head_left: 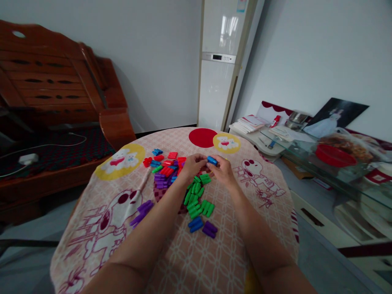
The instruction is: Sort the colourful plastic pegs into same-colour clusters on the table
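My right hand (222,169) is closed around a small blue rounded plastic piece (212,160), held just above the table. Close to its left end is my left hand (195,164), fingers pinched together; whatever they hold is hidden. Under and in front of my hands lie several green plastic pieces (194,194), some side by side in joined groups. Nearer to me are a blue pair (195,224) and a purple pair (210,229). Left of my left hand, red pieces (168,170) and purple pieces (161,181) are heaped together. More purple pieces (142,211) lie beside my left forearm.
A patterned cloth covers the round table (220,257). To the right stands a glass-topped cabinet (306,163) bearing papers, a red bowl (334,155) and a photo (337,116). A wooden bench (55,90) is at the left, and a tall white air conditioner (218,81) stands behind.
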Demonstrator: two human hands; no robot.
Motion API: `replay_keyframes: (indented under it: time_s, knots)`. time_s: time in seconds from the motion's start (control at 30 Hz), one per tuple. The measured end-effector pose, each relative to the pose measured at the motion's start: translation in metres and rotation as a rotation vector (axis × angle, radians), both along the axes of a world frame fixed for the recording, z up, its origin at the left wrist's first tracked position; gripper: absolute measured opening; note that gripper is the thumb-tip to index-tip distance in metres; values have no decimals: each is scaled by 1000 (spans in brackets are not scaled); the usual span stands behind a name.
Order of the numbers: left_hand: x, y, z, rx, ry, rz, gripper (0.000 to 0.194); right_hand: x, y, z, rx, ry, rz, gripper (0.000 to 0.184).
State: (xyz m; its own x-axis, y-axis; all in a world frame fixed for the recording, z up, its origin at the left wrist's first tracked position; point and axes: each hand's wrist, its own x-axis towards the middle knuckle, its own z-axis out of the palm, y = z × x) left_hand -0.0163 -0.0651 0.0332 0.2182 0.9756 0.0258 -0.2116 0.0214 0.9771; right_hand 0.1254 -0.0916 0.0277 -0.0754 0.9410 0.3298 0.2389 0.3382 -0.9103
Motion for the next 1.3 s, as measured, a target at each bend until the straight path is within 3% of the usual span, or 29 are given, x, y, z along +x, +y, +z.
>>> replay_keyframes:
  time_s: [0.1,0.2,0.3,0.4,0.53,0.63,0.9,1.07,1.3]
  knots:
    - [-2,1,-1,46,106,-38,22,11,7,-3,14,-4,-96,31]
    - [-24,11,6,199,376,66,29,47,16,-7,43,-59,-368,32]
    - [-59,23,14,329,718,229,31,93,22,-15,105,-307,-735,22]
    - [-91,31,16,346,990,303,32,125,23,-28,53,-543,-898,18]
    - [-115,34,14,291,1266,198,24,138,26,-46,10,-647,-886,19]
    - [-121,34,14,244,1328,86,19,140,31,-53,36,-621,-875,21]
    - [-120,33,12,251,1222,-37,17,143,33,-55,0,-682,-910,21]
    - [-115,27,13,186,1054,-345,16,142,29,-53,-32,-756,-879,22]
    - [-105,24,11,253,1152,-306,18,130,20,-34,-32,-621,-979,30]
